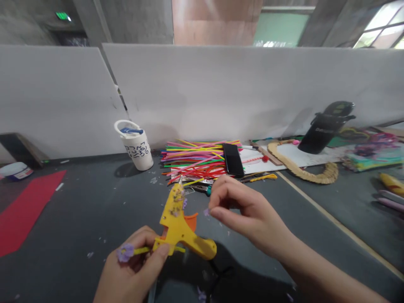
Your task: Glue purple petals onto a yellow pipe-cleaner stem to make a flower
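My left hand [132, 265] is closed around the front part of a yellow hot glue gun [175, 214], whose nozzle points up and away from me. Between the same fingers runs a yellow-green stem with a purple flower [125, 252] at its left end. An orange trigger [191, 222] shows on the gun's right side. To the right of the gun, my right hand [240, 206] is raised over the table, thumb and fingers pinched together. A small purple piece [206, 212] shows at its fingertips and looks held there.
Colorful pipe cleaners [192, 158] lie at the back, a black phone [233, 160] on their right end. A white cup [137, 147] stands left of them. Further right are a straw-coloured braided loop [296, 168] and a black tumbler [325, 128]. Red paper [25, 210] lies at left.
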The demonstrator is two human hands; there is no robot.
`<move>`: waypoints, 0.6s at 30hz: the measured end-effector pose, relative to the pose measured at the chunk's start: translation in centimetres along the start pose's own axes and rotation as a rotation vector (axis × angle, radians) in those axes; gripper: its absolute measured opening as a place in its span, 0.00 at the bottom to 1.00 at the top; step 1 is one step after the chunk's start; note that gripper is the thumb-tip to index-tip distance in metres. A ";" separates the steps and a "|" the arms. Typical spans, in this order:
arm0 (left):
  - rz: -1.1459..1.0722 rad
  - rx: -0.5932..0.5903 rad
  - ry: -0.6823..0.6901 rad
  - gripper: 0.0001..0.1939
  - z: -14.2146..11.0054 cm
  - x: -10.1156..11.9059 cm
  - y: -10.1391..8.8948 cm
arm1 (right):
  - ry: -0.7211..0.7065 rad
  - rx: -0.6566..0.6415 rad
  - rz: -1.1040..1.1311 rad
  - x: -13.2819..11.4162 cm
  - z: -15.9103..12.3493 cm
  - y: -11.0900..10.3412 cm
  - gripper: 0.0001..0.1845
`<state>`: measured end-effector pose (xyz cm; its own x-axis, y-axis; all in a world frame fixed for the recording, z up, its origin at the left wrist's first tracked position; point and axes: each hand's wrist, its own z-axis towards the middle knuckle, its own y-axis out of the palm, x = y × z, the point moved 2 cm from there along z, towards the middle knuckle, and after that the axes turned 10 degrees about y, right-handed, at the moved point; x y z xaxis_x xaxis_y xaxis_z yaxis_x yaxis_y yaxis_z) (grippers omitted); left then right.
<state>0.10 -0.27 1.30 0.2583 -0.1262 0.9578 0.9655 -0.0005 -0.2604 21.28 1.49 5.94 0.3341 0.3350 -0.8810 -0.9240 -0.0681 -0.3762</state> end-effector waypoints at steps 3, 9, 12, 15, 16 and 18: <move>-0.185 0.032 -0.123 0.13 0.7 -0.7 -0.6 | 0.161 -0.007 0.003 2.0 1.2 0.0 0.08; -0.247 0.034 -0.089 0.12 0.8 -1.4 -0.3 | 0.207 0.122 -0.244 6.7 2.5 0.7 0.10; -0.246 0.034 -0.056 0.11 0.6 -1.6 0.0 | 0.194 0.152 -0.333 7.5 2.4 0.9 0.06; -0.271 0.041 -0.050 0.11 0.5 -1.8 0.1 | 0.186 0.142 -0.367 6.5 1.9 1.0 0.08; -0.274 0.038 -0.049 0.12 0.6 -1.9 0.1 | 0.182 0.127 -0.369 5.8 1.6 1.0 0.05; -0.268 0.029 -0.052 0.12 0.6 -2.0 0.0 | 0.163 0.086 -0.359 4.3 1.1 1.1 0.11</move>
<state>-0.36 0.58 -0.55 -0.0057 -0.0741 0.9972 1.0000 0.0015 0.0058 21.53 3.86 2.07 0.6570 0.1692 -0.7346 -0.7532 0.1069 -0.6490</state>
